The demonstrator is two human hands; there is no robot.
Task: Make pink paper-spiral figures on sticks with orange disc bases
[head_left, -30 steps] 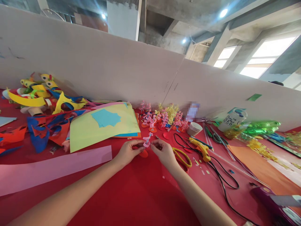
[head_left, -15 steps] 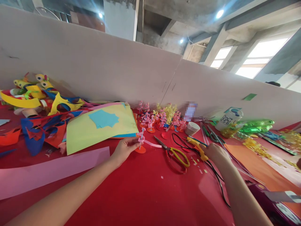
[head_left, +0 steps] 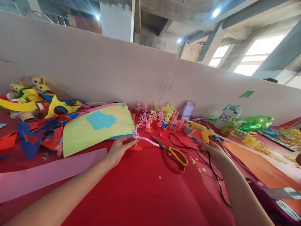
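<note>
My left hand [head_left: 120, 150] pinches a small paper craft, a pink paper strip [head_left: 147, 139] curled round a thin blue stick [head_left: 136, 135] that stands on an orange paper disc [head_left: 137, 147]. The strip's loose end trails right toward the scissors. In my right hand [head_left: 213, 153] is a yellow hot glue gun [head_left: 204, 130], gripped by its handle with the nozzle facing left, by a paper cup [head_left: 188, 128]. Between my hands, scissors [head_left: 172, 153] with yellow and red handles lie partly open on the red table.
Several finished pink and yellow curl crafts [head_left: 162, 116] stand against the white partition [head_left: 105, 72]. Yellow-green paper sheets [head_left: 98, 138] lie left, a pink sheet [head_left: 54, 171] nearer me. A black cord [head_left: 209, 164] loops near the scissors. A purple tape dispenser [head_left: 265, 197] sits right.
My right hand has raised the glue gun and turned it so its body shows above my fingers. My left hand still holds the craft. The whole view has shifted slightly.
</note>
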